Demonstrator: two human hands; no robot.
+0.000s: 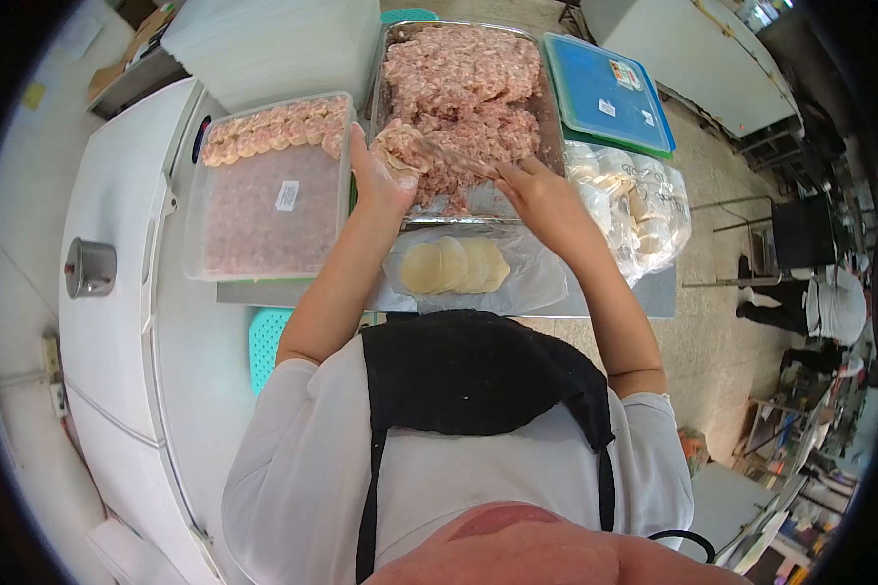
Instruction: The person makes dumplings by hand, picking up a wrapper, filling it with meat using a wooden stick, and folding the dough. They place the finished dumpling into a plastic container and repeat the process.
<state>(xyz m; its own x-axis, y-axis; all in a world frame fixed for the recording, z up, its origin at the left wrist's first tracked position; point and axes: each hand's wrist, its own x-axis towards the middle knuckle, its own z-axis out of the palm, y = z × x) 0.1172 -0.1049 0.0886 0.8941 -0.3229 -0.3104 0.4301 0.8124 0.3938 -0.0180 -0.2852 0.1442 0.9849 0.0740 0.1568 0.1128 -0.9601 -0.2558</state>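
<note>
My left hand is closed around a dumpling wrapper heaped with ground meat, held at the left edge of the meat tray. Between the fingers of my right hand is a narrow spatula, its meat-smeared end against the filling in the wrapper. Beneath both hands lies the metal tray of raw ground meat. Round pale wrappers overlap in a row on plastic film just in front of me. To the left, a clear plastic container has rows of filled dumplings along its far side.
A bag of wrappers sits right of the tray, below a blue-lidded container. Stacked white translucent containers stand at the back left. A white freezer bearing a metal cup is at left. Another person is far right.
</note>
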